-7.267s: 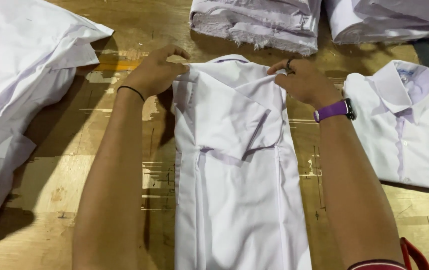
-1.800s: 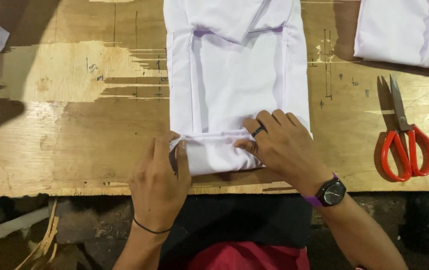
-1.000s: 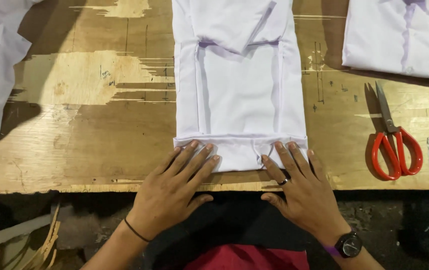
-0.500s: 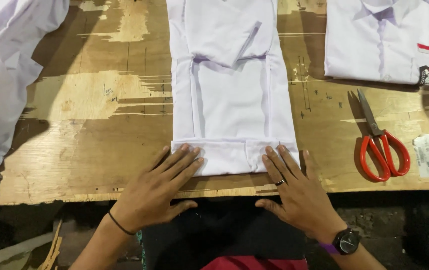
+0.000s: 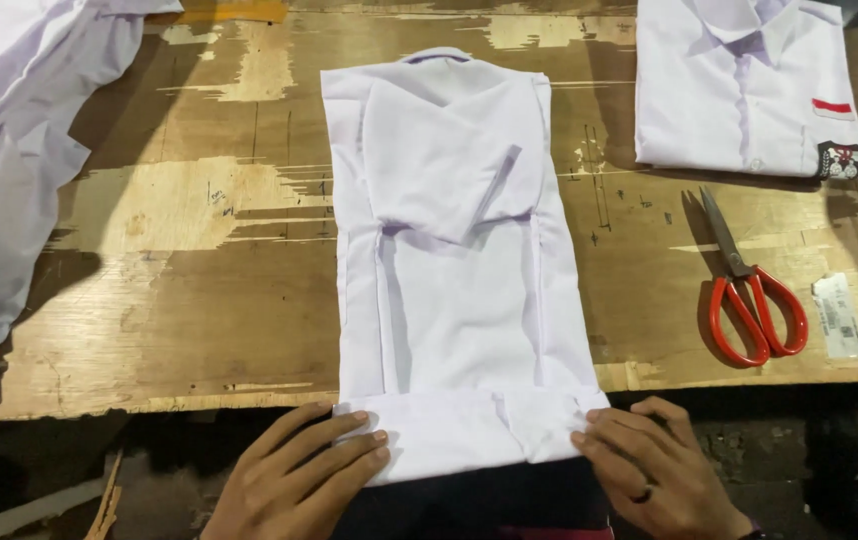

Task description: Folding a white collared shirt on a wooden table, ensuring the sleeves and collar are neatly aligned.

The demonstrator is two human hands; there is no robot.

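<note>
A white shirt (image 5: 459, 290) lies face down on the wooden table (image 5: 199, 270), its sleeves folded in across the back and its bottom hem turned up in a narrow band at the table's near edge. My left hand (image 5: 294, 480) rests flat on the left end of that folded band, fingers spread. At the right end of the band, my right hand (image 5: 654, 480), which wears a ring, has its fingertips against the cloth. Neither hand grips the fabric.
Red-handled scissors (image 5: 749, 290) lie to the right of the shirt, with a small paper tag (image 5: 837, 315) beside them. A folded white shirt with a badge (image 5: 744, 85) sits at the back right. Loose white shirts (image 5: 4, 160) are heaped at the left.
The shirt's bottom hem was turned up and pressed flat. Since half a second ago both hands have slid back toward me along the folded band, and the view has tilted up to show more table.
</note>
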